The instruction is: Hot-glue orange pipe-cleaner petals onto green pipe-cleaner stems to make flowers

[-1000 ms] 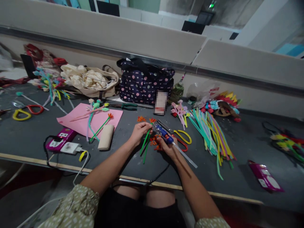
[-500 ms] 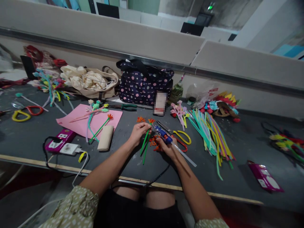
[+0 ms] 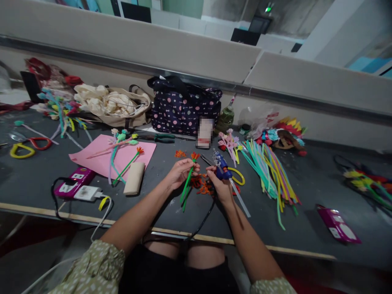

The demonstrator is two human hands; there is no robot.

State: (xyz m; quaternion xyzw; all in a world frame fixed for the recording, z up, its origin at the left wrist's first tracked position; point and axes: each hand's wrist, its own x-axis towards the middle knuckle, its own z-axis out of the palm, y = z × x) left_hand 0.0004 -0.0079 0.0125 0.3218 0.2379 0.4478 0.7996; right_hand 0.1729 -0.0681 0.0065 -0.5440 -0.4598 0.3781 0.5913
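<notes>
Between its fingertips my left hand [image 3: 181, 173] pinches a pipe-cleaner flower [image 3: 187, 183] with an orange head and green stems hanging down. My right hand [image 3: 222, 188] is wrapped around a blue glue gun [image 3: 223, 168], its nozzle pointing away from me and a clear glue stick [image 3: 240, 200] jutting out of the back. Orange pipe-cleaner pieces [image 3: 206, 188] lie on the table between my hands. Beyond them is a smaller orange clump [image 3: 180, 153]. Scissors with yellow and red handles [image 3: 240, 177] lie partly hidden behind the glue gun.
Colourful pipe cleaners [image 3: 269, 175] are heaped to the right. At left, a pink sheet [image 3: 92, 149] carries finished flowers beside a beige block [image 3: 134, 178]. A purple power strip [image 3: 75, 182] sits near the front edge. A dark patterned bag [image 3: 186, 110] stands at the back. The black cord [image 3: 203, 222] crosses the table edge.
The glue gun has moved right, away from the flower, and turned more upright. My left hand still holds the flower in nearly the same place.
</notes>
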